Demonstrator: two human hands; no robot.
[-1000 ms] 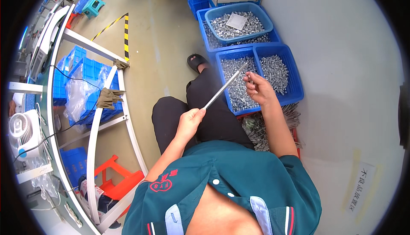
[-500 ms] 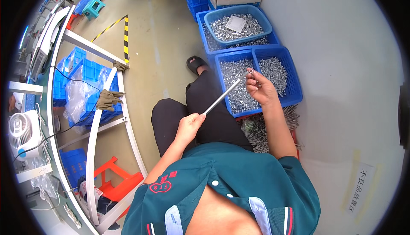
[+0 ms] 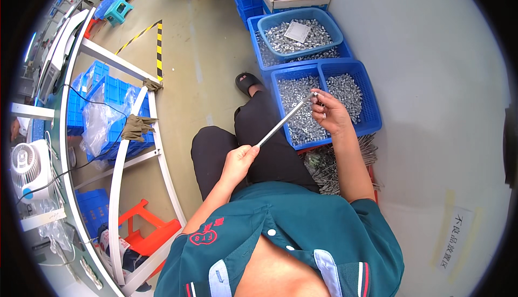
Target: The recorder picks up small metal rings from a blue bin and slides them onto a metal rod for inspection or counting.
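Note:
My left hand (image 3: 237, 165) is closed around the near end of a thin metal rod (image 3: 283, 121). The rod slants up and to the right, over my legs toward the bin of metal parts. At its far end, my right hand (image 3: 331, 114) pinches a small silvery nut (image 3: 315, 94) between thumb and fingers, touching the rod tip; how far the nut sits on the rod is too small to tell. Beneath that hand lies a divided blue bin (image 3: 372, 109), its two compartments holding many small silvery nuts.
Behind it, a lighter blue tub (image 3: 339, 38) of nuts rests on another blue bin, with an open carton (image 3: 322, 1) beyond. A pile of metal rods (image 3: 324, 174) lies below the near bin. To the left stand a white frame (image 3: 116, 200) and an orange stool (image 3: 143, 237).
My right hand has shifted very slightly, and its fingers have turned around the nut at the rod tip. The left hand keeps the rod almost still.

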